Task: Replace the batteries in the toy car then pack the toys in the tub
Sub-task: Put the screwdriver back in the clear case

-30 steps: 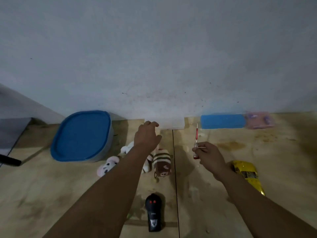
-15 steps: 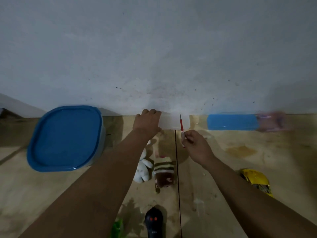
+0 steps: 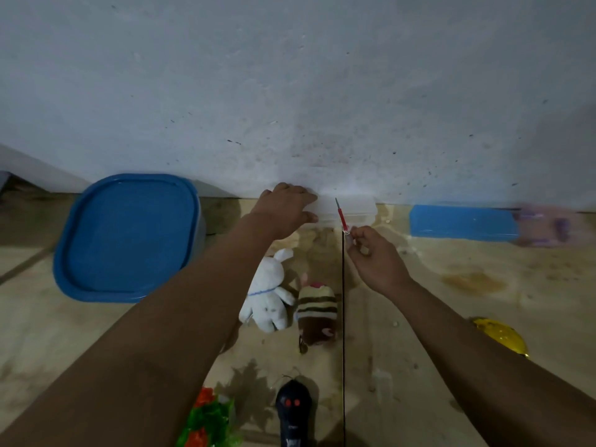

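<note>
Since a second ago both hands have travelled forward to the wall: my left hand (image 3: 285, 209) now lies on the small clear box (image 3: 350, 210), fingers over its left end, and my right hand (image 3: 375, 254) has carried the red screwdriver (image 3: 342, 214) up beside it, pinched between thumb and fingertips, tip upward.

Nearest me lie the black remote (image 3: 293, 411) and a green-and-orange toy (image 3: 208, 421). Beyond them the white plush rabbit (image 3: 267, 295) and the striped plush (image 3: 317, 312) lie side by side, touching; I judge them soft and light, fine to grab anywhere.

Low on my right the yellow toy car (image 3: 501, 337) lies apart from everything, partly hidden by my forearm. I expect hard, smooth, light plastic, best held across the body sides, clear of the wheels.

Farthest, against the wall: the tub (image 3: 201, 227) on the left with its blue lid (image 3: 129, 237) on, contents unseen; the clear box, contents unreadable; a blue block (image 3: 461, 222) and something blurred pink (image 3: 545, 225).
</note>
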